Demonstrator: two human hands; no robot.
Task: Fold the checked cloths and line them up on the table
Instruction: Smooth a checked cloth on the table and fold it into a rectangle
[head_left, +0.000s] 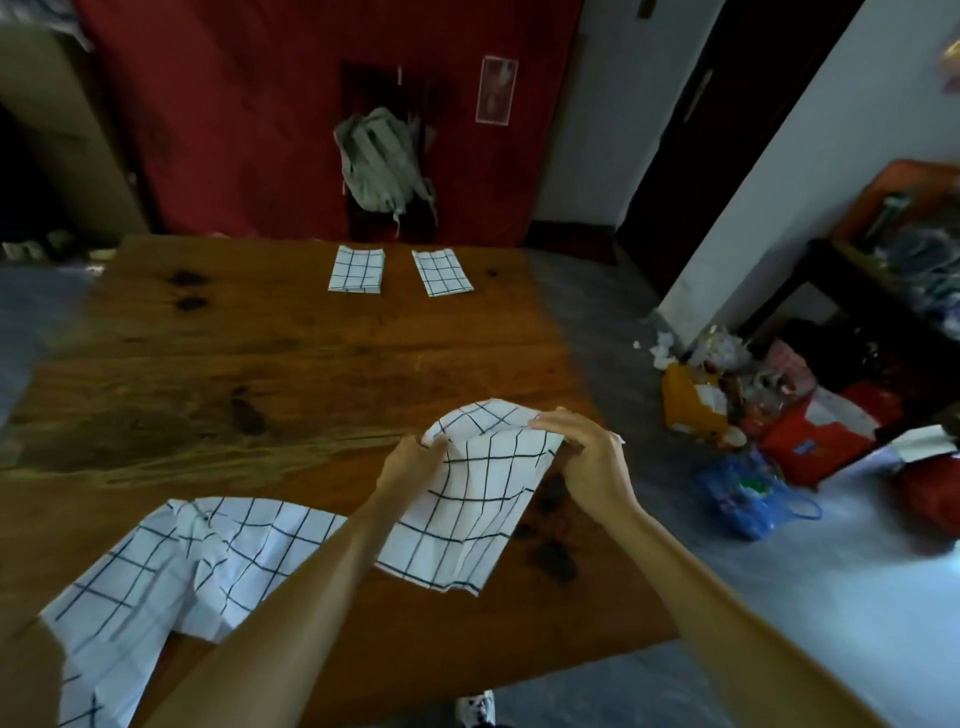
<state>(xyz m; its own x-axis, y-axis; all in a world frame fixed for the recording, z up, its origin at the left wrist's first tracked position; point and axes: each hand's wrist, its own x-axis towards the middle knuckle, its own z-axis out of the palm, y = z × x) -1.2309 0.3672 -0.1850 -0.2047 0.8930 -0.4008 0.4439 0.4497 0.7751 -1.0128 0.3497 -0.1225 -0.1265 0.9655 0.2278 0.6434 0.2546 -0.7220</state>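
Both hands are up over the brown wooden worktop (260, 364): the left hand (410, 465) pinches the near-left top corner of a white cloth with a dark grid check (467, 499), the right hand (584, 457) has its grip on the top right edge, and the cloth hangs down onto the wood. A second, crumpled checked cloth (171, 566) sprawls at the near left. At the far edge, two folded checked cloths (357, 269) (441, 273) lie side by side, apart.
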